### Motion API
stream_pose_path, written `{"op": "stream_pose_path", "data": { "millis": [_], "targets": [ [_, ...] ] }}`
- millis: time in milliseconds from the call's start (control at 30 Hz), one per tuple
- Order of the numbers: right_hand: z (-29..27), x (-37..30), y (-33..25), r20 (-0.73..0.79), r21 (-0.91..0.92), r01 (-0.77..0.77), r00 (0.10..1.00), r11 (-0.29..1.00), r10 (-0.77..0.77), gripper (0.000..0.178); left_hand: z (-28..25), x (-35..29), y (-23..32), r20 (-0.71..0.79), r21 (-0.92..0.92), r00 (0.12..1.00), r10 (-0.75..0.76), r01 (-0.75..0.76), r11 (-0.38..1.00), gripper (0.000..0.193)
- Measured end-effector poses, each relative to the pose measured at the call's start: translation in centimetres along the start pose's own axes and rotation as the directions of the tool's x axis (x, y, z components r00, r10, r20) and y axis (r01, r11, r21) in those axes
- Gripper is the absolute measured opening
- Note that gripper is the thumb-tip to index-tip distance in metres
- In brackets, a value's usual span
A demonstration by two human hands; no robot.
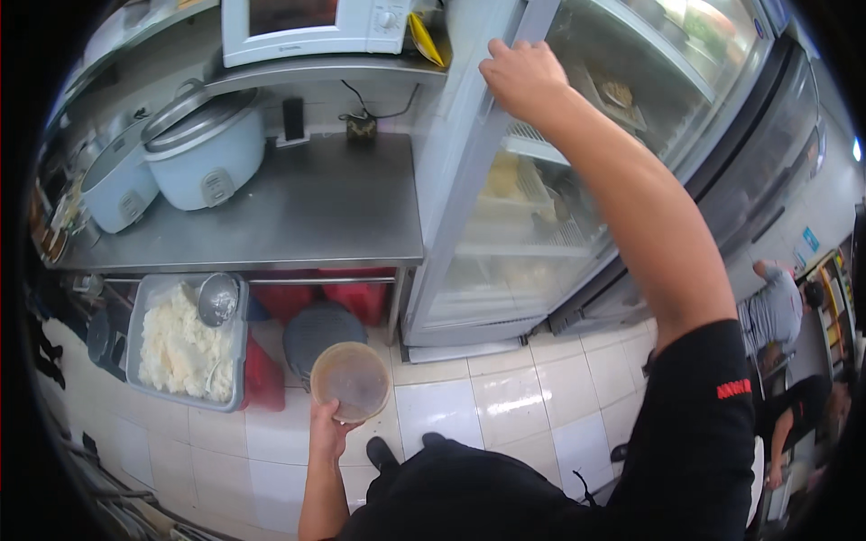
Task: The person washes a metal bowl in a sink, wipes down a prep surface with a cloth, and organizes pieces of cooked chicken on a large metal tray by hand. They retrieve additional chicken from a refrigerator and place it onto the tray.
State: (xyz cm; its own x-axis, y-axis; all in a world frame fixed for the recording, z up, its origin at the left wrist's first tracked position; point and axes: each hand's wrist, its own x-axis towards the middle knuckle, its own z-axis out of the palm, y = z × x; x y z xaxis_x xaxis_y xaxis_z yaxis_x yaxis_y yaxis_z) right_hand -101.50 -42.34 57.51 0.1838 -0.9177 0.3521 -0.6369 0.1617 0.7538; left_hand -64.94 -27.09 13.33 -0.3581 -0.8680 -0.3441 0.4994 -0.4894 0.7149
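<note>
A steel surface [334, 198] stretches at ten o'clock; a metal shelf [334, 70] runs above it at eleven, before a pale wall [317, 97]; glossy, light square floor tiles [510, 401] spread from five to eight, catching reflections; toward three stand a whitish wall [803, 209] with a blue sign [810, 239], stocked shelving [832, 311] and a bright light [857, 150].

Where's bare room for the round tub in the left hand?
Widest patch for the round tub: steel counter, right of the lidded cooker, in front of the small patterned box, left of the fridge. Bare floor tiles also show between fridge and shoes. Crowded: counter's left end (lidded and open cooker), shelf (microwave).
</note>
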Motion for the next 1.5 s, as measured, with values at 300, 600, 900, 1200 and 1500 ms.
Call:
{"op": "stream_pose_path", "data": {
  "millis": [300, 600, 900, 1200, 1500],
  "targets": [
    [-7.9, -19.1, 1.5, -0.244, 0.409, 0.037, 0.967, 0.912, 0.070, 0.037, 5.3, 8.2, 0.6, 0.174, 0.220, 0.962, -0.210, 0.170, 0.961, 0.066],
    [-8.3, -39.9, 0.8, -0.168, 0.769, -0.436, 0.568, 0.468, 0.805, 0.110, 22.4, 16.1, -6.5, 0.416, 0.402, 0.765, -0.492, 0.330, 0.854, 0.070],
    [-7.6, -50.4, 2.8, 0.080, 0.615, -0.732, 0.428, 0.293, 0.900, 0.087, 42.5, 22.8, -21.7, 0.536, 0.280, 0.676, -0.506, 0.422, 0.862, 0.073],
    [-2.7, -58.3, 7.7, -0.152, 0.864, -0.397, 0.383, 0.311, 0.911, 0.073, 57.0, 30.8, -30.0, 0.336, 0.202, 0.868, -0.365, 0.312, 0.928, 0.082],
    [-2.6, -64.4, 9.5, -0.021, 0.525, -0.839, 0.157, 0.145, 0.987, 0.040, 63.0, 36.7, -32.0, -0.037, 0.248, 0.941, -0.335, 0.334, 0.910, 0.081]
  ]
}}
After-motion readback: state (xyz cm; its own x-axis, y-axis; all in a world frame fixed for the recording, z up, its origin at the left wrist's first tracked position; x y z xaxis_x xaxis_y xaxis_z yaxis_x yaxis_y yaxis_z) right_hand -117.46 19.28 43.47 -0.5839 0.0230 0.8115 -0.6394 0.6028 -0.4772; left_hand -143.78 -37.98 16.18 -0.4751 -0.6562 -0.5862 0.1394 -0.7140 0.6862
